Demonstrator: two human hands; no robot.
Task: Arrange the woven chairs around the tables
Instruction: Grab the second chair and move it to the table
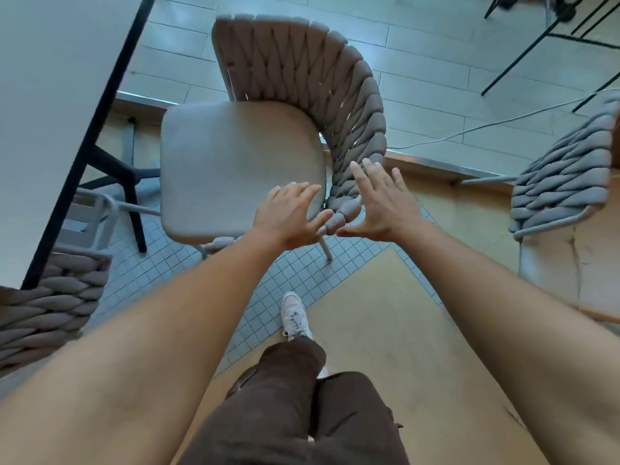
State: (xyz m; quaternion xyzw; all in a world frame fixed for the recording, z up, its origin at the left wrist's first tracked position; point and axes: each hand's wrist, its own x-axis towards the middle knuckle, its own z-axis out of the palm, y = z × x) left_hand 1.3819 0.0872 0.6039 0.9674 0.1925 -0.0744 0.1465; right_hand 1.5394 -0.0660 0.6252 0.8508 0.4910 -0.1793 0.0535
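A woven chair (241, 162) with a beige seat cushion and a curved braided-rope back stands in front of me, its open side facing the white table (50, 95) at the left. My left hand (288, 216) hovers over the near right corner of the seat, fingers spread, holding nothing. On the other side of the woven armrest end, my right hand (382, 203) is also spread, its fingers close to the rope. Neither hand grips the chair.
A second woven chair (567, 176) stands at the right, a third woven chair (50, 307) at the lower left by the table. Dark table legs (127, 182) lie under the table. Black metal legs (550, 38) and a cable (486, 125) cross the far floor.
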